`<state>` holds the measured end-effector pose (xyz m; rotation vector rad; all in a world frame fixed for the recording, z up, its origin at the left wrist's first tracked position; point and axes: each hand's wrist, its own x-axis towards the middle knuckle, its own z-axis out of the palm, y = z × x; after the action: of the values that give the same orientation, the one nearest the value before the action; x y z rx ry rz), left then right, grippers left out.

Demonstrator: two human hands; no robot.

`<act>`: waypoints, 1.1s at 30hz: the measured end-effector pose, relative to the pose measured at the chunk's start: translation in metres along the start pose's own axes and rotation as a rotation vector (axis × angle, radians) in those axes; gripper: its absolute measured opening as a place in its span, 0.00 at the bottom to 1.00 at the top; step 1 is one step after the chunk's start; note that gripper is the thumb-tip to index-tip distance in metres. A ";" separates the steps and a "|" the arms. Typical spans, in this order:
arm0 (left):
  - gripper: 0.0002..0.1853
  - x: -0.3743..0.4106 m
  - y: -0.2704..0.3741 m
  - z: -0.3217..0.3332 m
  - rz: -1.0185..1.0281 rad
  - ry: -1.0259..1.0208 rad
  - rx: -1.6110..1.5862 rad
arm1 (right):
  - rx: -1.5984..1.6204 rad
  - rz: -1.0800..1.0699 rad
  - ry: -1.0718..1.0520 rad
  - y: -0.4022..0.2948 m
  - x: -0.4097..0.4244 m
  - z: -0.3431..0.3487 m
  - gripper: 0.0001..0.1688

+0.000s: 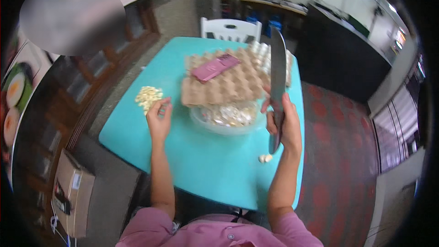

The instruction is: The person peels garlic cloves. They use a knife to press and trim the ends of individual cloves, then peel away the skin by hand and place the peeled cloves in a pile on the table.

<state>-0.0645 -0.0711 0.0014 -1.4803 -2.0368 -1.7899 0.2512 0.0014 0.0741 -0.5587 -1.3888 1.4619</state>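
My right hand [289, 123] grips the dark handle of a large kitchen knife [278, 65], its broad blade pointing up and away from me. My left hand [160, 118] is just above the turquoise table [205, 168], at the near right side of a pile of pale peeled cloves [148, 96] that look like garlic. Its thumb and fingertips are close together; whether something small is between them cannot be made out. A few whitish cloves [265, 158] lie near my right wrist. Between my hands stands a translucent plastic tub [223, 129] with shiny crinkled contents.
A cardboard egg tray [223, 89] rests over the tub's far side, with a pink packet [216, 67] on top. White eggs [262, 53] sit behind it at the right. A white chair [231, 29] stands at the far edge. A cardboard box [75, 195] is at lower left.
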 end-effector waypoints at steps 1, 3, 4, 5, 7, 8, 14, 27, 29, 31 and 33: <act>0.10 -0.019 0.027 0.004 -0.018 -0.144 -0.113 | 0.057 -0.037 0.013 -0.005 -0.003 0.003 0.32; 0.10 -0.053 0.070 0.020 0.030 -0.456 -0.221 | 0.000 -0.070 0.056 -0.017 -0.008 0.004 0.31; 0.10 -0.066 0.086 0.032 0.103 -0.624 -0.222 | -0.028 -0.092 0.070 -0.022 -0.011 0.003 0.30; 0.10 -0.077 0.097 0.048 0.117 -0.763 -0.232 | -0.044 -0.104 0.089 -0.026 -0.014 0.000 0.29; 0.10 -0.099 0.109 0.085 0.123 -0.959 -0.264 | -0.082 -0.127 0.126 -0.031 -0.020 -0.007 0.29; 0.10 -0.111 0.106 0.102 0.113 -1.005 -0.275 | -0.081 -0.132 0.124 -0.034 -0.022 -0.007 0.28; 0.13 -0.165 0.089 0.174 0.484 -0.864 0.202 | -0.012 -0.154 0.085 -0.041 -0.029 -0.009 0.22; 0.09 -0.071 0.157 0.100 0.152 -0.732 -0.421 | -0.039 -0.132 0.171 -0.025 -0.015 -0.009 0.06; 0.10 -0.036 0.153 0.086 0.128 -0.610 -0.529 | -0.054 -0.032 0.139 -0.011 -0.005 0.001 0.06; 0.11 -0.009 0.135 0.085 0.104 -0.503 -0.662 | -0.153 0.022 0.054 0.011 0.007 0.014 0.08; 0.12 0.004 0.125 0.085 0.052 -0.561 -0.746 | -0.234 -0.064 0.023 0.029 0.012 0.029 0.15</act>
<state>0.0607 -0.0177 0.0680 -2.4266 -1.4924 -2.4811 0.2122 0.0034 0.0573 -0.6696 -1.5564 1.2467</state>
